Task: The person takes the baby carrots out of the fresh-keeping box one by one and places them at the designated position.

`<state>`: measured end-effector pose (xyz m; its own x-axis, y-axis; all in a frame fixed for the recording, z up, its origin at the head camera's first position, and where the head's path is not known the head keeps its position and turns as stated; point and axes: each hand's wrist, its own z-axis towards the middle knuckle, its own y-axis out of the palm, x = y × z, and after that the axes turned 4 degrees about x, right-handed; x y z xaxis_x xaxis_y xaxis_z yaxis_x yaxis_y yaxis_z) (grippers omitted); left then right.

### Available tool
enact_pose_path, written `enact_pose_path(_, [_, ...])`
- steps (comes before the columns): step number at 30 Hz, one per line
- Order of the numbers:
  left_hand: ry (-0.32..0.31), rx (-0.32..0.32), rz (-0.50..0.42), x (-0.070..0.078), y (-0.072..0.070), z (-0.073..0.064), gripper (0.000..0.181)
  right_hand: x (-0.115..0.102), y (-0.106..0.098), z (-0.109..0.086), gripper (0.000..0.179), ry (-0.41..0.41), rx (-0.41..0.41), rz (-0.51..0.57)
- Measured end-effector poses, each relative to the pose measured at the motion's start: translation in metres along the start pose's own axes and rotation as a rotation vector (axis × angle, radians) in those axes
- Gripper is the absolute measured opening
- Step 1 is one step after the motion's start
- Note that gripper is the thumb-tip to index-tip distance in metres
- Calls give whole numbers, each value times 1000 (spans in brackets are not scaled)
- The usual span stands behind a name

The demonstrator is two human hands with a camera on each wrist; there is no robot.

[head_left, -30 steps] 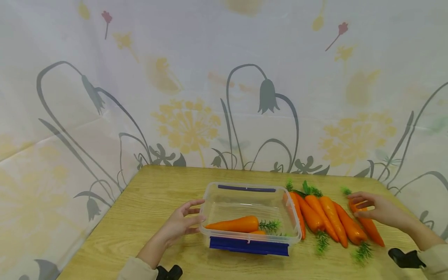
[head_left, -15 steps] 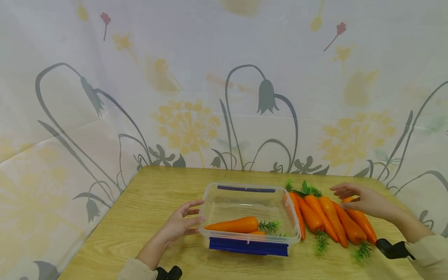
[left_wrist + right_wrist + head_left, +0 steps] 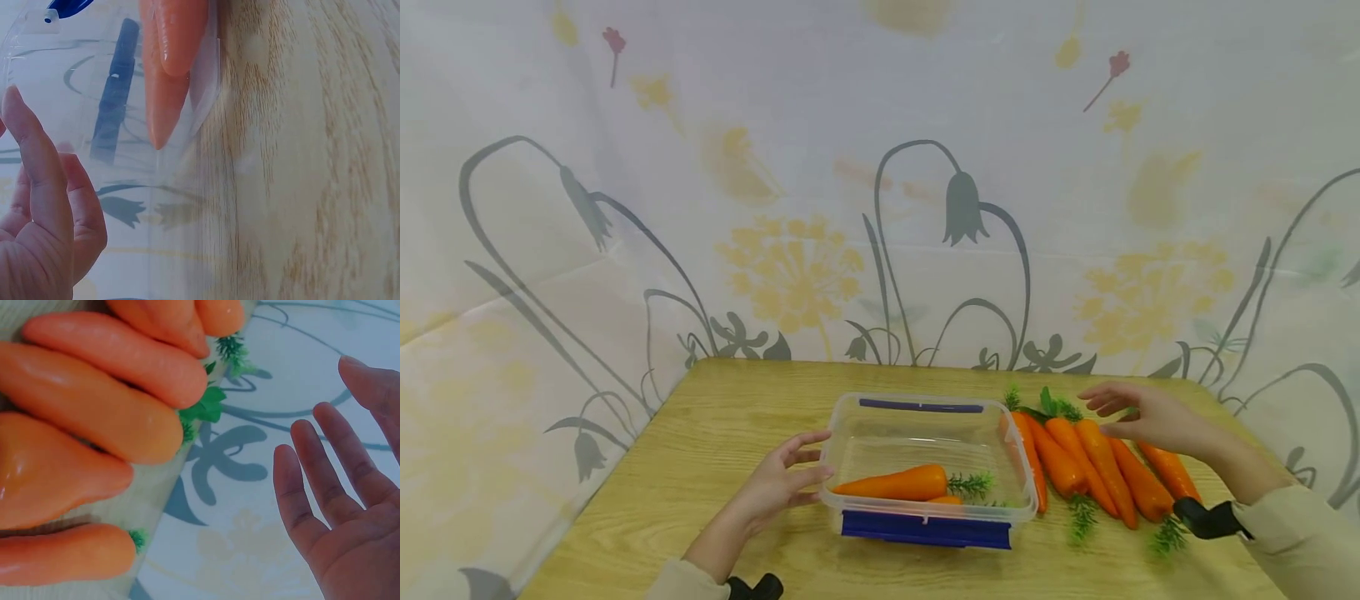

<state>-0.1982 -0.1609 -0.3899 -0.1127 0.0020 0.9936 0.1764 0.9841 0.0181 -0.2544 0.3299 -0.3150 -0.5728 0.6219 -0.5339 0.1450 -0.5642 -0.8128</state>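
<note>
A clear plastic box [image 3: 925,508] with blue clips stands on the table, and a carrot [image 3: 895,483] with green fronds lies inside; part of a second shows under it. My left hand [image 3: 782,475] is at the box's left rim, fingers loosely spread, fingertips right at the edge. In the left wrist view the carrot [image 3: 164,106] shows through the box wall. To the right of the box several carrots [image 3: 1101,467] lie side by side. Over the right end of this row hovers my right hand [image 3: 1157,421], its fingers relaxed and nothing in them.
The wooden table [image 3: 737,400] runs back to a hanging cloth [image 3: 820,167] printed with flowers. The leftmost carrot [image 3: 1030,458] of the row lies close against the box's right side. Black wrist straps [image 3: 1210,518] sit at the sleeves.
My right hand has moved left and up, away from the rightmost carrot, to above the row's middle right. The left hand stays at the box, and the head view has shifted slightly.
</note>
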Motion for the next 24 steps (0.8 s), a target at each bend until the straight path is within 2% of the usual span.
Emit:
enact_pose_path(6, [-1, 0, 3, 0, 0, 0, 59, -10, 7, 11, 41, 19, 6, -14])
enact_pose_path(20, [3, -2, -2, 0, 0, 1, 59, -25, 20, 35, 44, 33, -23, 51])
enact_pose_path(24, [5, 1, 2, 0, 0, 0, 59, -30, 23, 43, 43, 9, -25, 43])
